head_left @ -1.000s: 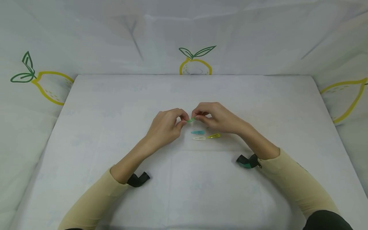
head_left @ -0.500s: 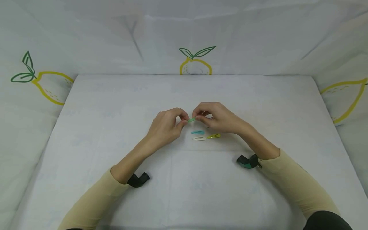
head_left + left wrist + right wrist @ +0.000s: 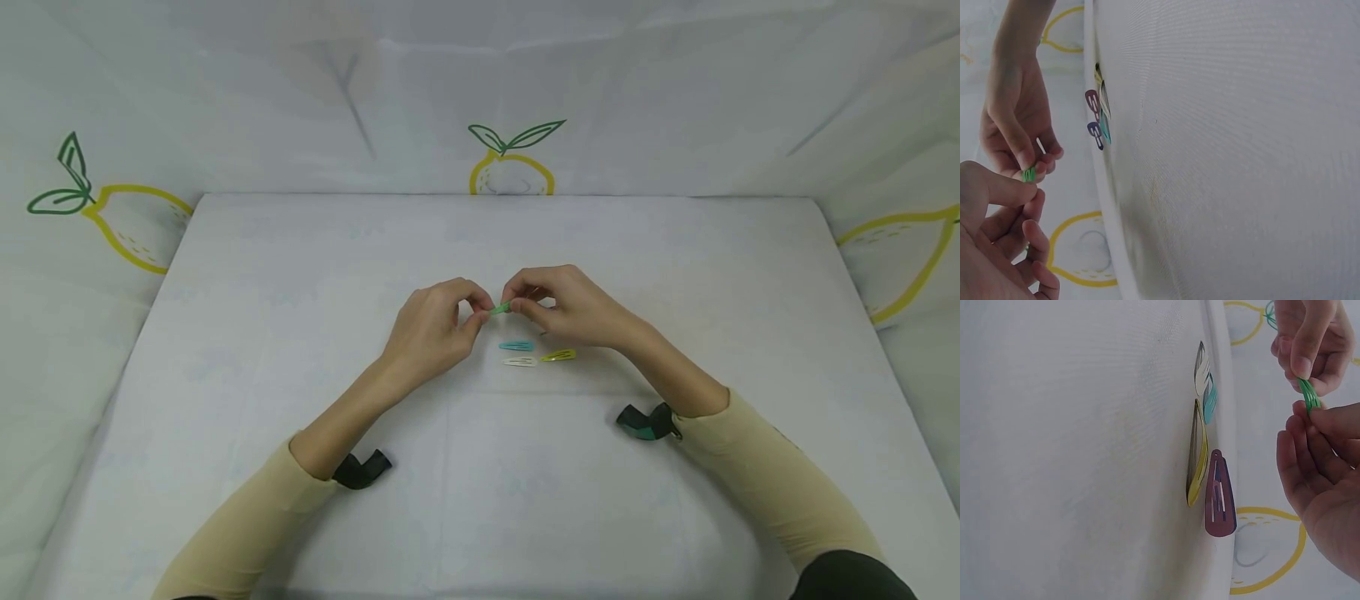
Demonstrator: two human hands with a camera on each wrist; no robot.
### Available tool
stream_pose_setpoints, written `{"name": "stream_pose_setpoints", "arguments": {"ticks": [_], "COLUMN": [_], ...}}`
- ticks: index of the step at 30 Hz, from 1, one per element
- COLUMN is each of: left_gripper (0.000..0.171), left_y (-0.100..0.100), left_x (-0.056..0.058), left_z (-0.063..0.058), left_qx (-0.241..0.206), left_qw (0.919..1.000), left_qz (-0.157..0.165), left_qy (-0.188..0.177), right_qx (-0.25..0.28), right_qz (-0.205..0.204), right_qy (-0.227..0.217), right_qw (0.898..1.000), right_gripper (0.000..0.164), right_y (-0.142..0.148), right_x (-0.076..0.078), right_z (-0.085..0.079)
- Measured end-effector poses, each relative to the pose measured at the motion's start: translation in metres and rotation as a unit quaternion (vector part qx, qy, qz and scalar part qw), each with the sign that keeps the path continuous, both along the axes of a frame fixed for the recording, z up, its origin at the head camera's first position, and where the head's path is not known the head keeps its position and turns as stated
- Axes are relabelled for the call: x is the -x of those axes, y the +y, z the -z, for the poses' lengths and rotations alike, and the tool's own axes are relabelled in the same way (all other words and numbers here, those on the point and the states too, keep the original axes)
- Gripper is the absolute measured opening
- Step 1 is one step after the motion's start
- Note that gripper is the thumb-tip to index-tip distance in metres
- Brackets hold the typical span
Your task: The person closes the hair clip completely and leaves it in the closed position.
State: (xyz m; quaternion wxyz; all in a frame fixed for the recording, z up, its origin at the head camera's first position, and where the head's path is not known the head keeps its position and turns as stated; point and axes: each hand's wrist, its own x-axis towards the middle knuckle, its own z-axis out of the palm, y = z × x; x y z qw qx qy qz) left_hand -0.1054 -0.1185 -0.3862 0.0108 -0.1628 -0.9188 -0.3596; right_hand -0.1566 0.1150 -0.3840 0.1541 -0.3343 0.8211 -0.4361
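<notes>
A green hair clip (image 3: 500, 309) is held above the white table, between my two hands. My left hand (image 3: 433, 323) pinches one end of it between thumb and fingertip. The other end is pinched by my right hand (image 3: 576, 308); in the right wrist view the green clip (image 3: 1310, 394) spans the gap between both thumbs. Just below the hands lie a teal hair clip (image 3: 517, 346), a white hair clip (image 3: 520, 362) and a yellow hair clip (image 3: 558, 355). A maroon hair clip (image 3: 1211, 497) and a navy hair clip (image 3: 1095, 133) are mostly hidden behind my right hand in the head view.
The white-covered table (image 3: 360, 533) stretches around the hands. Its back edge meets a white cloth wall (image 3: 637, 108) printed with lemons. A dark wrist mount (image 3: 362, 468) sits by the left cuff, another mount (image 3: 647, 422) by the right cuff.
The left hand has risen very slightly. Between the fingertips the green hair clip has turned a little and shows a more solid face. The clips on the table have not moved.
</notes>
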Motion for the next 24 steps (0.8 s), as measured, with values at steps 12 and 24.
{"name": "stream_pose_setpoints", "arguments": {"ticks": [12, 24], "left_gripper": [0.012, 0.009], "left_y": [-0.0009, 0.0], "left_x": [0.0, -0.0001], "left_z": [0.0002, 0.0007], "left_qx": [-0.003, 0.011], "left_qw": [0.9995, 0.998], "left_qz": [0.0, -0.005], "left_qy": [0.032, 0.062], "right_qx": [0.035, 0.063], "right_qz": [0.003, 0.002], "right_qy": [-0.026, -0.05], "right_qw": [0.999, 0.997], "right_gripper": [0.011, 0.013], "right_y": [0.0027, 0.0034], "right_x": [0.0005, 0.0038], "right_z": [0.0026, 0.0046]}}
